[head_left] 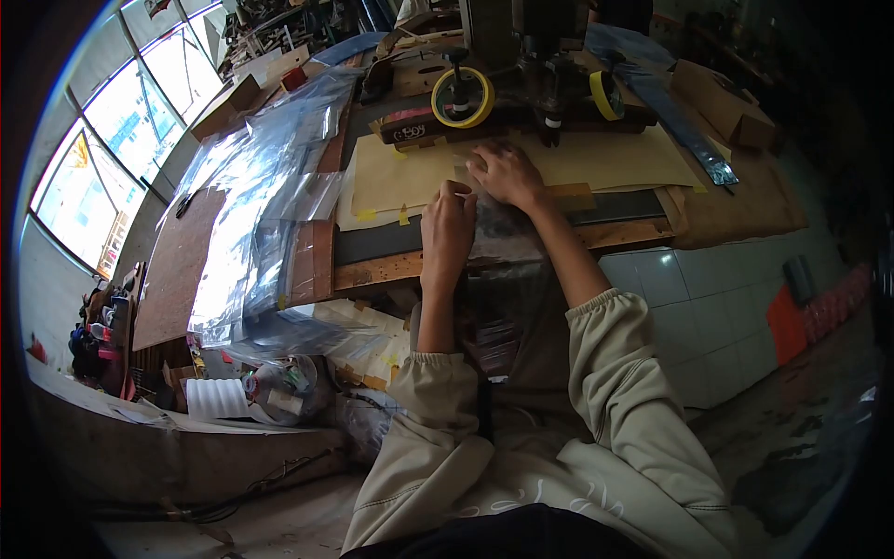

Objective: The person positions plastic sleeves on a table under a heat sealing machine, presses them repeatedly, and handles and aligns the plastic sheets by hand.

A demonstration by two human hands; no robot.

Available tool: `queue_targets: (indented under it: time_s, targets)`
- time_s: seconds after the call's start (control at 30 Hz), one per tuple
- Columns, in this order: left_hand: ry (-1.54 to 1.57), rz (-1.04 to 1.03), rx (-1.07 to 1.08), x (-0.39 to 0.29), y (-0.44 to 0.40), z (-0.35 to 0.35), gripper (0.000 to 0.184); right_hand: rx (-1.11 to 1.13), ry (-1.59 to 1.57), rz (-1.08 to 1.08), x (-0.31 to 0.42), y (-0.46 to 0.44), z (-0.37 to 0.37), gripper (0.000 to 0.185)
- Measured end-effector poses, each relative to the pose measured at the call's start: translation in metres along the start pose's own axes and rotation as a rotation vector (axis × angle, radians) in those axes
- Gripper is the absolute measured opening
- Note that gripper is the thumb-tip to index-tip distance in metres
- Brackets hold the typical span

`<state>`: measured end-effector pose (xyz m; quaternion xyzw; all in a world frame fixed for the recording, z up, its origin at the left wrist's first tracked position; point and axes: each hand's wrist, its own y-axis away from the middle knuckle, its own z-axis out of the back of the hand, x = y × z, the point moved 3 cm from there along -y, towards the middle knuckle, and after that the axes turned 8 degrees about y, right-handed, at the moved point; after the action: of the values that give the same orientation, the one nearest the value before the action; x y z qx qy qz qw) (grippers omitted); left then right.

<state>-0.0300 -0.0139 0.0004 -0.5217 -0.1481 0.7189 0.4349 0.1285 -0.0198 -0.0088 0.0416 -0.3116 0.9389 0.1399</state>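
Note:
My left hand [450,224] is closed, its fingers curled at the edge of a clear plastic sheet [503,240] that hangs over the table's front edge. Just right of it and farther in, my right hand [508,175] reaches over a pale yellow board [615,163] with its fingers bent and apart, slightly blurred. What lies under those fingertips is hard to see. Yellow tape pieces [404,215] stick to the board's front edge. Directly beyond my hands stands a press machine with a dark horizontal bar [419,129].
Two yellow tape rolls [486,101] [605,96] hang on the machine. Shiny clear plastic sheets [251,214] cover the left side. A cardboard box [722,101] stands at the right. The wooden table edge [382,272] runs below my wrists. A white coiled roll [217,399] lies lower left.

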Motion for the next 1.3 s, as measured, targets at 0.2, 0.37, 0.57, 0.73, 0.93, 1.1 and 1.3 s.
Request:
queue_targets:
  time_s: [0.2,0.37,0.57,0.73,0.93,1.1,1.3]
  targets:
    - [-0.028,-0.005,0.012,-0.005,0.001,0.003,0.015,0.050,-0.008,-0.008,-0.001,0.000,-0.002,0.042]
    - [0.005,-0.017,-0.016,0.001,0.001,-0.001,0.015,0.037,-0.002,-0.013,0.000,0.000,0.000,0.042]
    - [-0.002,-0.015,0.010,-0.004,0.002,0.002,0.016,0.036,-0.006,-0.034,0.005,0.003,0.008,0.041]
    - [-0.016,0.009,-0.002,-0.005,0.003,0.000,0.015,-0.057,0.064,-0.034,0.009,0.008,0.016,0.042]
    - [0.074,0.053,0.003,-0.007,0.004,0.006,0.015,-0.107,0.084,-0.188,0.051,0.079,0.068,0.045]
    - [-0.076,-0.076,0.002,-0.028,0.011,0.014,0.019,-0.038,0.064,-0.231,0.056,0.092,0.074,0.044]
    - [0.057,-0.069,0.195,-0.032,0.014,0.013,0.022,-0.069,0.071,-0.194,0.053,0.095,0.074,0.042]
